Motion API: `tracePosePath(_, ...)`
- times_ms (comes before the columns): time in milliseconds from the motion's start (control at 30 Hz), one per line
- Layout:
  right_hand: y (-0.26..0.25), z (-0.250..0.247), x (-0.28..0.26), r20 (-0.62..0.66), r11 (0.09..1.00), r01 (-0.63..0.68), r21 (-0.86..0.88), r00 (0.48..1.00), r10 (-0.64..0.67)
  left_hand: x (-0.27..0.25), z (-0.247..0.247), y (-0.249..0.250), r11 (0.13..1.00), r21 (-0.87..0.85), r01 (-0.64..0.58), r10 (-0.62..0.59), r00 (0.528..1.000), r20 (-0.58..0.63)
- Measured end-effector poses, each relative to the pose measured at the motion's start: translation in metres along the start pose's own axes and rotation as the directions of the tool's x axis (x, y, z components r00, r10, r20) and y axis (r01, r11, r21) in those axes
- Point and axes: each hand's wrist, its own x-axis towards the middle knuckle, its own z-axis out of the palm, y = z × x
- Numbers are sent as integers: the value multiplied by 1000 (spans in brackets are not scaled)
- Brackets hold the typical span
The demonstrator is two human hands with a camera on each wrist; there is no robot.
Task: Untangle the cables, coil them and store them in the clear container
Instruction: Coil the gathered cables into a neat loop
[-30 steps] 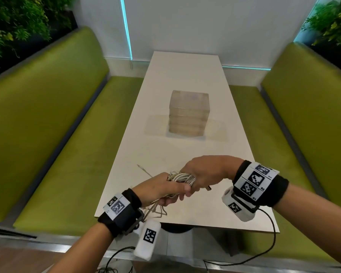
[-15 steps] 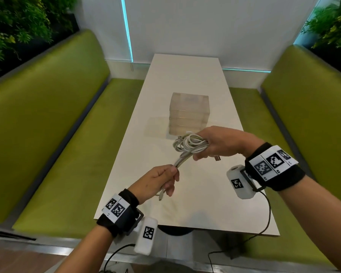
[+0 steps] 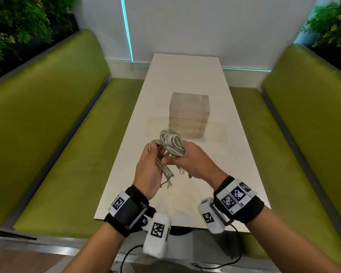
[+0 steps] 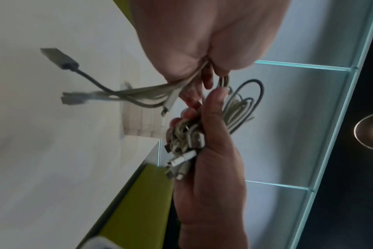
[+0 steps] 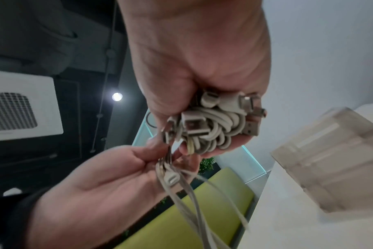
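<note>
Clear container (image 3: 189, 115) on white table (image 3: 185, 75)

Bare counter (image 3: 185, 203) beneath and to either side of both hands. Straight ahead, blocked by the clear container (image 3: 189, 115), standing just beyond the held cables (image 3: 170, 141).

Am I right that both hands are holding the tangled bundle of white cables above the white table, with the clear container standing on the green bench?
Not quite: the clear container stands on the white table, not the green bench, as the head view shows. Both the left hand and right hand do hold the tangled bundle of white cables above the table.
</note>
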Motion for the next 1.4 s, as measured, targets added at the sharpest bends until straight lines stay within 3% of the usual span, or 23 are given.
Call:
tracePosePath(100, 0, 12, -1, 21, 996, -15, -88, 1000, 17, 0, 2, -1, 993, -95, 68, -73, 996, -52)
tracePosePath(200, -1, 18, -1, 9, 998, -14, -63, 1000, 15, 1, 2, -1, 979, -167, 114, -127, 990, -68)
tracePosePath(367, 1, 12, -3, 62, 999, -38, 5, 997, 37, -4, -3, 9, 985, -90, 148, -142, 987, 69)
tracePosePath(433, 4, 10, -3, 36, 999, -41, 35, 999, 40, -7, -1, 14, 993, -1, 116, -115, 983, 145)
tracePosePath(533, 6, 16, -4, 40, 990, -47, 130, 998, 42, -7, 1, 13, 986, 169, -4, -23, 988, 154)
tracePosePath(700, 9, 25, 0, -16, 986, -58, 159, 998, 62, -4, 4, 13, 985, 174, -5, -17, 992, 126)
tracePosePath(833, 6, 24, -1, 56, 984, -65, 163, 997, 56, -4, 7, 8, 992, 126, -2, -3, 999, 36)
tracePosePath(933, 2, 13, -2, 217, 989, -81, 127, 975, 52, -4, 9, 13, 995, 94, -29, 30, 1000, -10)
tracePosePath(1033, 2, 4, -3, 325, 987, -58, 152, 946, 6, -4, 9, 16, 990, 137, -36, 31, 999, 39)
tracePosePath(1167, 4, 4, -9, 280, 979, -27, 200, 960, -31, -3, 5, 18, 973, 213, -93, 57, 984, 167)
tracePosePath(1233, 6, -1, -13, 203, 961, -8, 276, 978, -50, 1, -7, 16, 936, 342, -86, -19, 955, 295)
tracePosePath(1267, 7, -5, -14, 144, 942, 6, 334, 988, -58, 3, -15, 14, 886, 461, -53, -118, 936, 333)
tracePosePath(1333, 8, -11, -14, 35, 907, 38, 418, 998, -59, 1, -24, 9, 710, 704, -25, -320, 879, 354)
tracePosePath(1400, 8, -16, -13, -10, 888, 43, 458, 999, -43, -3, -27, 4, 587, 803, -106, -401, 823, 402)
